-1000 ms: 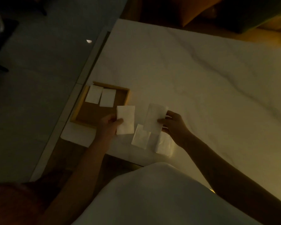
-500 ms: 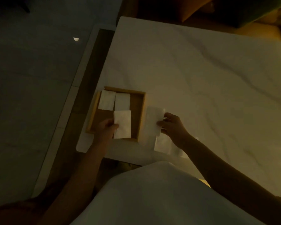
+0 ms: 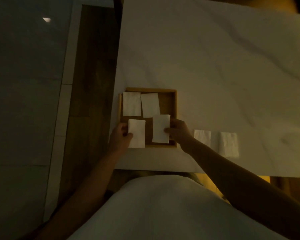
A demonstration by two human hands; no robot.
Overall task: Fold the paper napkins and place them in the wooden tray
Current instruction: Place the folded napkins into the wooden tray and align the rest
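Observation:
The square wooden tray (image 3: 173, 103) sits near the table's front left corner. Two folded white napkins lie side by side in its far half: one at the left (image 3: 131, 103), one beside it (image 3: 150, 105). My left hand (image 3: 120, 135) grips a folded napkin (image 3: 136, 133) over the tray's near left part. My right hand (image 3: 177, 131) pinches another folded napkin (image 3: 160, 128) over the tray's near right part. Two more napkins lie on the table right of the tray, one nearer (image 3: 202, 137) and one farther right (image 3: 229, 144).
The white marble table (image 3: 215, 66) stretches far and to the right. Its left edge runs just beside the tray, with a dark floor (image 3: 24, 101) beyond. My white-clothed torso (image 3: 163, 210) fills the bottom of the view. The light is dim.
Both hands moved left with their napkins and are now over the tray's near half. The camera view shifted, so the two loose napkins now show at the right.

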